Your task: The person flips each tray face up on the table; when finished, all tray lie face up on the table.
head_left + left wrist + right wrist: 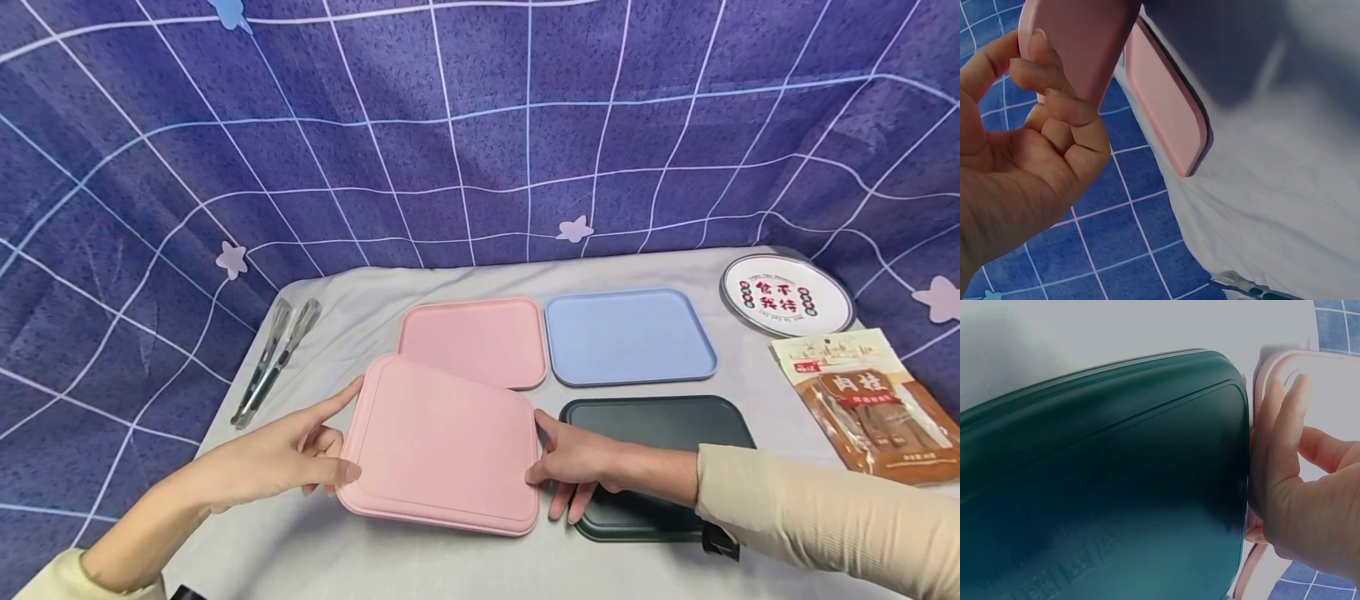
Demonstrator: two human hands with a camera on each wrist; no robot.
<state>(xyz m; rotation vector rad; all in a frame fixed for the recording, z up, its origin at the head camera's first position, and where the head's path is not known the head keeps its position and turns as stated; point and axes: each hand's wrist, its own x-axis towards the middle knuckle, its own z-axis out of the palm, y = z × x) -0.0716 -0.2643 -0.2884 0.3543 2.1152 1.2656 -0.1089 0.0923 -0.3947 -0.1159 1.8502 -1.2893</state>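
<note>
Two bare hands hold a pink tray (450,442) above the white-covered tabletop (360,317), the left hand (277,458) pinching its left edge between curled fingers and thumb, the right hand (577,454) pinching the opposite edge with its lower fingers hanging loose. The tray tilts at the near side of the layout; in the head view it overlaps the front corner of a second pink tray (480,342), though whether the two touch cannot be told.

A blue tray (630,337) lies just right of that second tray, and a dark green tray (667,421) sits beneath the right forearm, its edge very near the right hand's fingers.

Good handling here likely calls for an equal grip on both edges, with the tray brought level before any lowering. The right fingers would do well to clear the green rim, and the near edge probably deserves a gentle landing, so that no fingertip is trapped underneath.
</note>
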